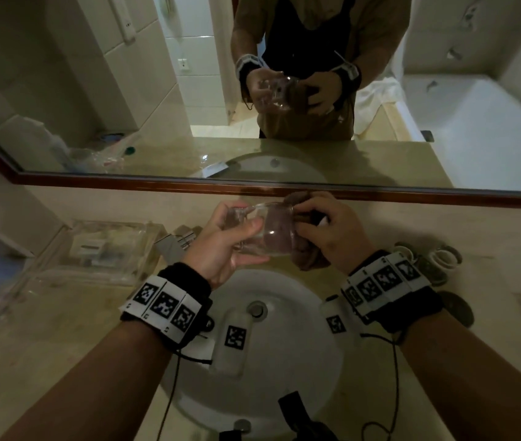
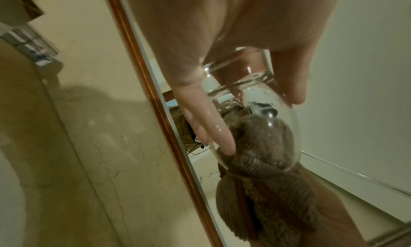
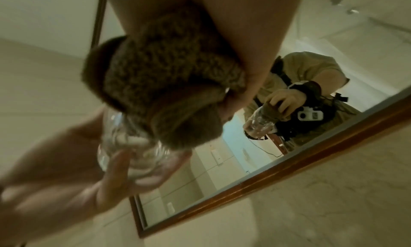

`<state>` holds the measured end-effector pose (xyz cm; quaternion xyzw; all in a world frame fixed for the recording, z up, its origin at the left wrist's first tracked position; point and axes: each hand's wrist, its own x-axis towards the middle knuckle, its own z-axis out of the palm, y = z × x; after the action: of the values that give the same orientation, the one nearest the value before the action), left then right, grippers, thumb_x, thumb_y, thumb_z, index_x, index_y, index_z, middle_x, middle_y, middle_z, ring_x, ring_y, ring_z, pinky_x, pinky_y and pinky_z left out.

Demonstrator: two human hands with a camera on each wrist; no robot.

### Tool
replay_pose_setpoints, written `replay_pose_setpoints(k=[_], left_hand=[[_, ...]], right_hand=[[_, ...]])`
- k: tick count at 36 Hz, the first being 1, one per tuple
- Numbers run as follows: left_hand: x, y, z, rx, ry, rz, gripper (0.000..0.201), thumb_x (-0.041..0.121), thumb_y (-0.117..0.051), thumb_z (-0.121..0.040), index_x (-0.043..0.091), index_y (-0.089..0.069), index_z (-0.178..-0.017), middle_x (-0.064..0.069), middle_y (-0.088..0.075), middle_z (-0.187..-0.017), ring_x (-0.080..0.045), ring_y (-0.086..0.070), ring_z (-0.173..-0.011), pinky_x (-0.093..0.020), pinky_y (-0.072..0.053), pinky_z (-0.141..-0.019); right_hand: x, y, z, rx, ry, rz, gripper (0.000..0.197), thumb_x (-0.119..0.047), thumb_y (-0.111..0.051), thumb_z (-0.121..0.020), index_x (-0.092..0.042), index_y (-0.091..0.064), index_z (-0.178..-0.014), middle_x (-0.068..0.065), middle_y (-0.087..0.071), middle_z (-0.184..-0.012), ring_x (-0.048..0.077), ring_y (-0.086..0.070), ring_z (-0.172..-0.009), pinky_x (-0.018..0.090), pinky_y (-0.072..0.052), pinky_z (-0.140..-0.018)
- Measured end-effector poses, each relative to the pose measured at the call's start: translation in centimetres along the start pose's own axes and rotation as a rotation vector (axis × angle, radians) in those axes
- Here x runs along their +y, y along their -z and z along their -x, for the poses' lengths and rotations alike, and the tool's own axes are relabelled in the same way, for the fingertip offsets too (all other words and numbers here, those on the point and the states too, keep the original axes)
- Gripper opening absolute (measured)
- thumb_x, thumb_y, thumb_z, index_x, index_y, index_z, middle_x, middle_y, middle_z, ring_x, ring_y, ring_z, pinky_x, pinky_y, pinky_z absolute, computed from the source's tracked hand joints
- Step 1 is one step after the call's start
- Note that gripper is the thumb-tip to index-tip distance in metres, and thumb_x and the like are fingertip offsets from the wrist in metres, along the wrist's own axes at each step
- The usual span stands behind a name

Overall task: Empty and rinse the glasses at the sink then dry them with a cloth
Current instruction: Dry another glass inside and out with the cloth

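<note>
A clear drinking glass [image 1: 265, 229] lies on its side in the air above the white sink [image 1: 284, 393], its mouth toward the right. My left hand [image 1: 230, 237] grips it round the base end, fingers and thumb curled on the wall [image 2: 255, 96]. A brown cloth [image 1: 303, 246] is stuffed into the glass mouth and shows through the wall [image 2: 262, 145]. My right hand [image 1: 326, 227] grips the bunched cloth [image 3: 169, 78] at the rim, with the glass [image 3: 133, 145] just beyond it. The right fingertips are hidden by cloth.
A wood-framed mirror [image 1: 284, 187] runs along the wall just behind my hands. A clear plastic tray [image 1: 109, 249] sits on the counter at left. Small round containers [image 1: 437, 259] stand at right. The drain [image 1: 256, 309] is below the glass.
</note>
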<state>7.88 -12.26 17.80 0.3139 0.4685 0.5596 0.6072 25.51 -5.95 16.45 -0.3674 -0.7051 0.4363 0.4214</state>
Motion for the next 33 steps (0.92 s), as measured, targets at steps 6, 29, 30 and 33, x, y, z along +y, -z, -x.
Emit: replay_pose_setpoints(k=[6, 29, 30, 33], left_hand=[[-0.1, -0.5, -0.5, -0.056, -0.029, -0.060, 0.038, 0.013, -0.070, -0.067, 0.017, -0.052, -0.101, -0.007, -0.065, -0.100, -0.024, -0.072, -0.068, -0.034, -0.058, -0.051], [-0.1, -1.1, -0.8, 0.009, -0.029, 0.039, 0.038, 0.021, -0.069, -0.070, 0.019, -0.053, -0.105, -0.007, -0.071, -0.098, -0.027, -0.072, -0.078, -0.038, -0.060, -0.054], [0.0, -1.2, -0.7, 0.009, -0.032, 0.039, 0.038, 0.021, -0.068, -0.070, 0.019, -0.053, -0.105, -0.005, -0.072, -0.093, -0.027, -0.073, -0.076, -0.039, -0.060, -0.054], [0.2, -1.1, -0.6, -0.009, -0.030, 0.030, 0.035, 0.020, -0.072, -0.074, 0.019, -0.053, -0.104, -0.010, -0.067, -0.102, -0.027, -0.073, -0.073, -0.038, -0.060, -0.052]], right_hand=[[0.2, 0.0, -0.6, -0.002, -0.071, 0.000, 0.052, -0.008, -0.082, -0.069, -0.030, -0.040, -0.091, -0.010, -0.055, -0.099, 0.003, -0.057, -0.087, 0.019, -0.049, -0.076], [-2.3, 1.6, -0.1, -0.075, -0.074, -0.004, 0.027, 0.000, -0.063, -0.086, -0.025, -0.070, -0.086, -0.012, -0.066, -0.066, 0.000, -0.061, -0.063, 0.015, -0.048, -0.064], [-2.5, 1.4, 0.1, -0.095, -0.114, -0.059, 0.024, 0.002, -0.059, -0.089, -0.019, -0.071, -0.085, -0.010, -0.063, -0.060, 0.001, -0.058, -0.055, 0.014, -0.046, -0.056], [-3.4, 1.0, 0.9, -0.181, -0.204, -0.207, 0.020, 0.002, -0.047, -0.096, -0.002, -0.065, -0.091, -0.006, -0.056, -0.049, 0.001, -0.051, -0.038, 0.013, -0.037, -0.038]])
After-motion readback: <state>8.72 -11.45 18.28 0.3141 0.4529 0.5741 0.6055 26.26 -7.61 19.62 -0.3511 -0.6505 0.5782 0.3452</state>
